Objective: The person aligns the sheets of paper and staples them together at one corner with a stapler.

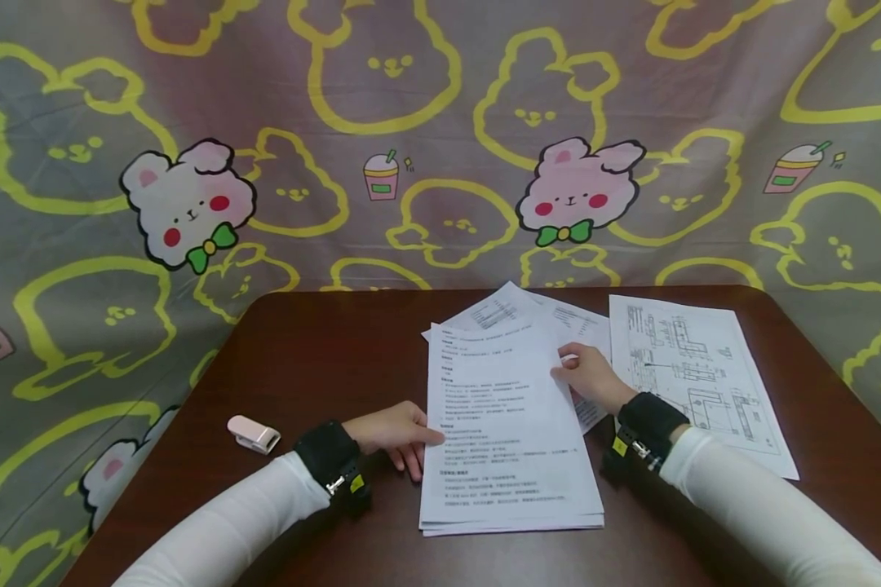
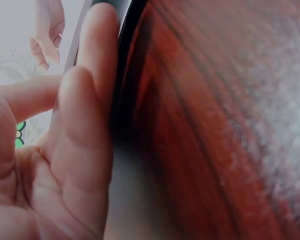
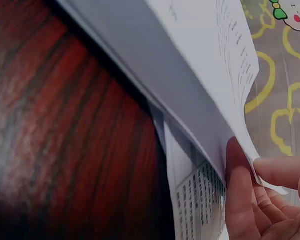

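"On the left of the table (image 1: 294, 342), what comes first?"

"A small pink device (image 1: 253, 434), maybe a stapler, apart from both hands. Then the left hand (image 1: 391, 430): fingers fairly straight, thumb laid over the left edge of the paper stack (image 1: 502, 424). How hard it presses, I can't tell."

"And the stack? Which step is that?"

"It lies in front of the person, between the hands. I'd judge it's being squared up: sheet edges show unevenly along the near side. The next move seems to call for a steady left edge while the right side is evened."

"Which way does it point?"

"Long axis running away from the person, print upright for the reader, top end toward the patterned cloth (image 1: 440, 155). That far end overlaps some loose sheets (image 1: 495, 308), lying askew."

"Right hand (image 1: 593, 377)?"

"Pinching the stack's right edge between thumb and fingers; the right wrist view shows that side raised and bending. How many sheets it has, I can't tell."

"Farthest right?"

"A drawing sheet (image 1: 705, 359), partly behind the right wrist, its long side slanting away leftward."
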`<state>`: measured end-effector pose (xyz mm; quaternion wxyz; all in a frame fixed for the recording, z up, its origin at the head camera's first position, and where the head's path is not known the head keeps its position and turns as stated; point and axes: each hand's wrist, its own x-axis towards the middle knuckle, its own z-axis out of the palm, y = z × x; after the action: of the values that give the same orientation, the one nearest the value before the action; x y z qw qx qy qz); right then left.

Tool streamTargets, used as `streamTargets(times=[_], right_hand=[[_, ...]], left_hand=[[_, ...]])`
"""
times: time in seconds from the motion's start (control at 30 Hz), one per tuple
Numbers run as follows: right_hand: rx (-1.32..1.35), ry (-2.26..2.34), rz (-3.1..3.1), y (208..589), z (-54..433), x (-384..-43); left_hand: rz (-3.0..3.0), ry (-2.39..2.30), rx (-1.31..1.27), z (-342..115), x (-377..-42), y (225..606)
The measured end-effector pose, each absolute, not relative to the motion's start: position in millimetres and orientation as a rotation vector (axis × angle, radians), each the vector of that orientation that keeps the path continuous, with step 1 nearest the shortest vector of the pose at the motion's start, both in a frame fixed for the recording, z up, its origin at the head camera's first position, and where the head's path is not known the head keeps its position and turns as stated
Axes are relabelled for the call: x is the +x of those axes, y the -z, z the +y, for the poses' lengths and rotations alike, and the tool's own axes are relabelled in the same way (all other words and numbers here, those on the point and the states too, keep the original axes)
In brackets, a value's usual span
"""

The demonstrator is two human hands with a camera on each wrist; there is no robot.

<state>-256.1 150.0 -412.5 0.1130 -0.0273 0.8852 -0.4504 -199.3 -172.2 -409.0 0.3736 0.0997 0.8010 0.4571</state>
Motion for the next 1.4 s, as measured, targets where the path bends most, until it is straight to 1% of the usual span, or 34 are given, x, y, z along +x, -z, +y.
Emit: streamTargets(times=[0.3, 0.7, 1.13, 1.4], right_hand=[[-0.156, 1.19, 2.699, 413, 153, -254], [-0.157, 1.035, 2.794, 417, 151, -255], [-0.204, 0.993, 2.838, 417, 151, -255], [-0.198, 0.996, 2.822, 415, 147, -253]], left_hand=[[2.128, -1.168, 0.258, -170, -194, 414], [2.243, -1.099, 0.283, -167, -192, 419], [2.425, -0.897, 0.253, -162, -190, 408], [2.423, -0.882, 0.273, -162, -190, 404]])
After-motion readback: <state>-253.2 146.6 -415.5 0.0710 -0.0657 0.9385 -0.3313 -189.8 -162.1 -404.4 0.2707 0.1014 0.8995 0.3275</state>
